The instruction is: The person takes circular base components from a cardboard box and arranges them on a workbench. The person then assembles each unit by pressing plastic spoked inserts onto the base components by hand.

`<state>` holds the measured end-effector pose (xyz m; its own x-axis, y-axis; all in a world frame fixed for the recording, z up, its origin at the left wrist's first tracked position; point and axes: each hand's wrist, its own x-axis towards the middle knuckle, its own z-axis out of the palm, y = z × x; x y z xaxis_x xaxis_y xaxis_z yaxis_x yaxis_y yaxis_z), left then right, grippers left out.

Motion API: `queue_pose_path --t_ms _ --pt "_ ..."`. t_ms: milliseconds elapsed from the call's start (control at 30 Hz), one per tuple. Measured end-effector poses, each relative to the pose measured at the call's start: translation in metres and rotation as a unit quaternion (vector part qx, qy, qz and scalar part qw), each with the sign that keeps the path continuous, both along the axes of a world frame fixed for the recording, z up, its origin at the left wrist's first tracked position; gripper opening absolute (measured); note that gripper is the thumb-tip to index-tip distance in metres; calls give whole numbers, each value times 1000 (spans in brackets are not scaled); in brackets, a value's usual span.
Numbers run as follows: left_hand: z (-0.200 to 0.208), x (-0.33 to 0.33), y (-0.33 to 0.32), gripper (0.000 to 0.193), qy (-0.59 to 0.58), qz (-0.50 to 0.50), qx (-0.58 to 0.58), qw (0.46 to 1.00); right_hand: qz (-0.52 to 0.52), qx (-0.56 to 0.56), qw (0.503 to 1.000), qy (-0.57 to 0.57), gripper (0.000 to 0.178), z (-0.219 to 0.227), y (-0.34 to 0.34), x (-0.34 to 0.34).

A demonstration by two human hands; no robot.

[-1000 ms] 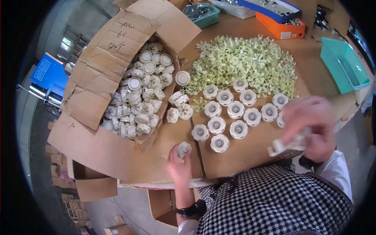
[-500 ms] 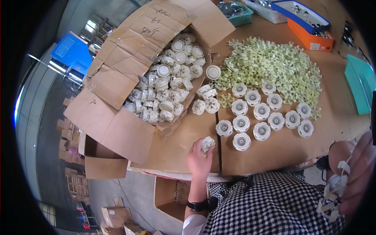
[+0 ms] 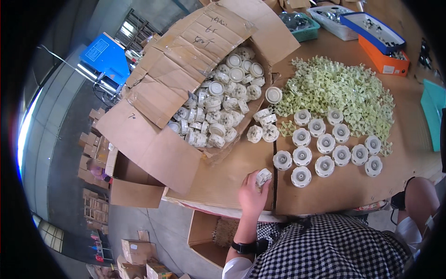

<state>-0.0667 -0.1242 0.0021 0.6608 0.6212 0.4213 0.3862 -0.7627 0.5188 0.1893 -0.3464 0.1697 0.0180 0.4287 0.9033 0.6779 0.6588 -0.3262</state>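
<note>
My left hand [image 3: 253, 193] is closed around a round white notched plastic part [image 3: 263, 177], held above the table's front edge with its thumb and fingers at the sides. Just to the right, several white round caps [image 3: 302, 156] with hollow centres stand in loose rows on cardboard. Beyond them rises a heap of pale green star-shaped pieces [image 3: 339, 93]; a single green star piece [image 3: 287, 128] lies apart. A few white parts [image 3: 262, 132] sit by the open box. At the lower right the white sleeve [image 3: 408, 232] of my right arm shows, but the hand itself is out of sight.
A large open cardboard box [image 3: 162, 79] full of white round parts [image 3: 218, 102] stands at left. Along the back are a green basket [image 3: 304, 32], a white basket [image 3: 334, 23], and a blue tray [image 3: 371, 30] on an orange box [image 3: 382, 60]. A teal tray [image 3: 432, 111] is at right.
The whole view has shifted, so the table sits lower and further right. My right hand, seen before at the right edge with white clip-like pieces, has gone out of view. My left hand keeps its part.
</note>
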Motion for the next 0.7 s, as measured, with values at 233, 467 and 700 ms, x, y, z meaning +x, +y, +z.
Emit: queue_pose_path --t_ms 233,467,700 --pt "3 2 -3 39 -5 -13 -8 1000 -8 17 1000 6 32 -10 3 -8" --pt "-5 1 -3 38 -14 -16 10 1000 15 49 998 29 31 -25 27 -31" --pt "-3 5 -4 37 -13 -13 -5 1000 42 81 995 48 31 -37 53 -49"
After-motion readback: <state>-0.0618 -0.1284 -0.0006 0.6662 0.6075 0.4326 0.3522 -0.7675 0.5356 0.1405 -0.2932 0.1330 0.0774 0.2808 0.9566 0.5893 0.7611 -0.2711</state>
